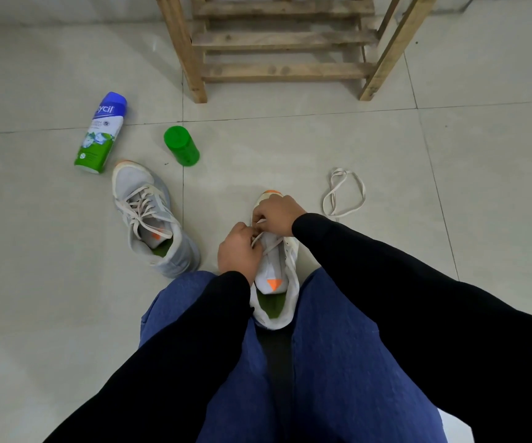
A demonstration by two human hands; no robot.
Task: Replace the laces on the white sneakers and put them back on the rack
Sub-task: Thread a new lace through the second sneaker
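A white sneaker (276,282) with an orange tongue mark and green insole stands on the floor between my knees, toe pointing away. My left hand (239,251) pinches a cream lace (266,246) at the shoe's left eyelets. My right hand (276,215) curls over the front eyelets and pinches the same lace. A second white sneaker (152,219), fully laced, lies to the left. A loose cream lace (343,195) lies looped on the floor to the right. The wooden rack (280,46) stands ahead with bare slats.
A white, green and blue spray can (101,132) lies on its side at the left, its green cap (181,148) beside it. Pale floor tiles surround everything. My blue-trousered legs fill the lower frame.
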